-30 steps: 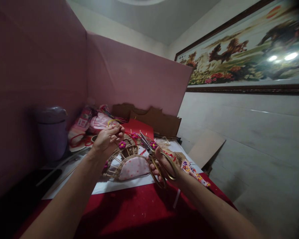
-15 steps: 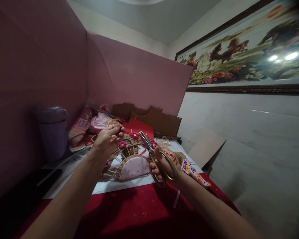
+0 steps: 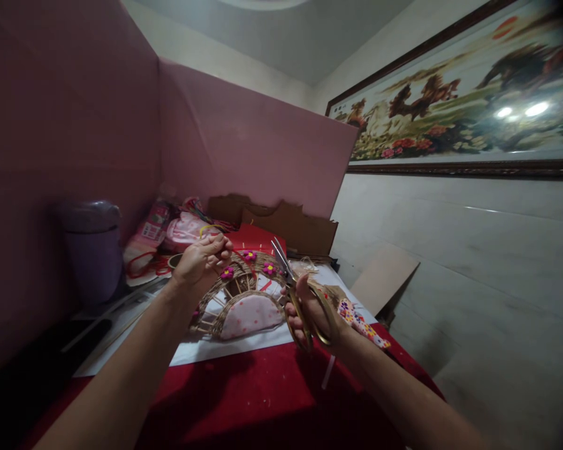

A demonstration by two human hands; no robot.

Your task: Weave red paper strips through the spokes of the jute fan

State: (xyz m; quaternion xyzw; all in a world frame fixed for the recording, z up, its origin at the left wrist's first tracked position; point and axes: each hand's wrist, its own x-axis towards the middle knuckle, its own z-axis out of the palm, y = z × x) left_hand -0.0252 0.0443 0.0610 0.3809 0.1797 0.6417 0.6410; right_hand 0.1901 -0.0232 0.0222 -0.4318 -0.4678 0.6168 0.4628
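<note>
My left hand (image 3: 205, 257) is closed, its fingertips pinching a thin red ribbon (image 3: 244, 262) that droops to the right over the woven piece. In my right hand (image 3: 304, 307) is a pair of scissors (image 3: 285, 265) with gold-coloured handles, blades pointing up and away, tips only slightly apart. Beneath both hands lies a round-edged wicker piece (image 3: 219, 306) of twisted cord and thin sticks. Purple felt flowers (image 3: 269, 268) with yellow centres dot its rim. A pale pink padded half-circle with dots (image 3: 251, 315) covers its near middle.
A purple bin (image 3: 94, 256) with a plastic liner stands at left. Pink bags (image 3: 185, 230), red paper (image 3: 256, 237) and torn cardboard (image 3: 291, 225) lie at the back. Flower-patterned fabric (image 3: 361, 324) is beside my right wrist. White sheet (image 3: 206, 354) covers part of the red cloth (image 3: 244, 394).
The scissors have moved slightly right, away from the ribbon. The red ribbon, earlier stretched towards the blades, now droops from my left hand. The view has shifted a little.
</note>
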